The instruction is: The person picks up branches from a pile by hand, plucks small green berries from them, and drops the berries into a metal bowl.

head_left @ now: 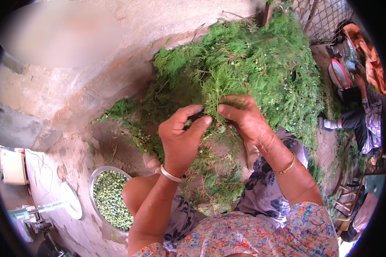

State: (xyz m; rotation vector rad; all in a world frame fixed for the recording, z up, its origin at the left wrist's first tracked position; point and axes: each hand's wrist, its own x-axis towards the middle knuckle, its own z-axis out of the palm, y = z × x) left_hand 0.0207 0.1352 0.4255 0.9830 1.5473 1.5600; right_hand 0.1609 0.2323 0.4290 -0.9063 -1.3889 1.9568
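Note:
A big heap of feathery green plants [253,64] lies on the ground in front of me. My left hand [180,137] pinches a small green pod on a sprig, thumb and fingers closed around it. My right hand [244,118] grips the same sprig [212,96] from the right, fingers curled over the stems. Both hands meet at the near edge of the heap, above my knees. A metal bowl [94,182] filled with small green pods stands at my lower left, beside my left knee.
A stone ledge [81,98] runs along the left. A white lid [70,199] and a white container [13,167] lie on the ground at far left. Another person [360,115] sits at the right with a red-rimmed dish [339,73]. Wire fencing stands at top right.

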